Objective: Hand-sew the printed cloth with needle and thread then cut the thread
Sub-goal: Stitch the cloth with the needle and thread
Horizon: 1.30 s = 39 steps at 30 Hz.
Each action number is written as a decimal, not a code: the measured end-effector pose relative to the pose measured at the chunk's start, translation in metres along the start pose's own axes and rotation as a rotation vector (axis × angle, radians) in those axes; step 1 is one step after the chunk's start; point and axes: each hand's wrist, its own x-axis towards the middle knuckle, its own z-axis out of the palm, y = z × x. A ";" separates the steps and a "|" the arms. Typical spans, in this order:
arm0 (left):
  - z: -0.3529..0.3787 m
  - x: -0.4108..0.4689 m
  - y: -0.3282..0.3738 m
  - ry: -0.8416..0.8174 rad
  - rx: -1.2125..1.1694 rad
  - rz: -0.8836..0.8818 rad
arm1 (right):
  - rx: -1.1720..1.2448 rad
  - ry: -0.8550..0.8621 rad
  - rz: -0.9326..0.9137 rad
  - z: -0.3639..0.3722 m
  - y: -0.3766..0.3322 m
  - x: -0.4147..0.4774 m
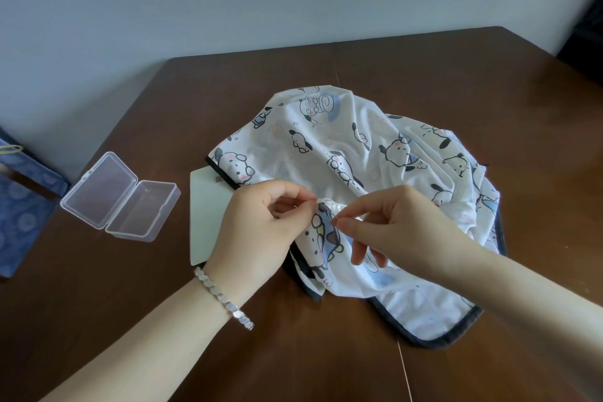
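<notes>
The dark brown wooden worktop (424,75) carries the white printed cloth with cartoon dogs and dark binding (342,147), which lies rumpled at its middle. Partly under the cloth's left edge sits a pale flat card or pad (208,215), and well to the left an open clear plastic hinged box (120,194) looks empty. The left hand (261,228) pinches a small raised fold of the cloth; the right hand (385,225) has thumb and forefinger closed together just beside that fold, likely on a needle too fine to make out. Sewing appears underway; no scissors show, so cutting the thread remains.
</notes>
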 end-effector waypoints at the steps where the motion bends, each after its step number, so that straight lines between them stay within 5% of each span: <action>1: 0.000 0.000 0.000 -0.002 0.008 0.003 | 0.000 0.002 0.004 0.000 0.001 0.000; 12: 0.005 -0.010 0.003 0.087 0.145 0.040 | -0.015 0.024 -0.004 0.008 0.002 0.003; 18: 0.007 -0.003 -0.004 0.087 -0.224 -0.385 | -0.038 0.089 -0.042 0.014 0.008 -0.002; 22: 0.007 -0.001 -0.004 0.039 -0.283 -0.461 | -0.111 0.119 -0.081 0.016 0.010 -0.005; 39: 0.012 -0.021 -0.013 0.208 0.438 0.280 | -0.081 0.100 -0.117 0.023 0.008 -0.006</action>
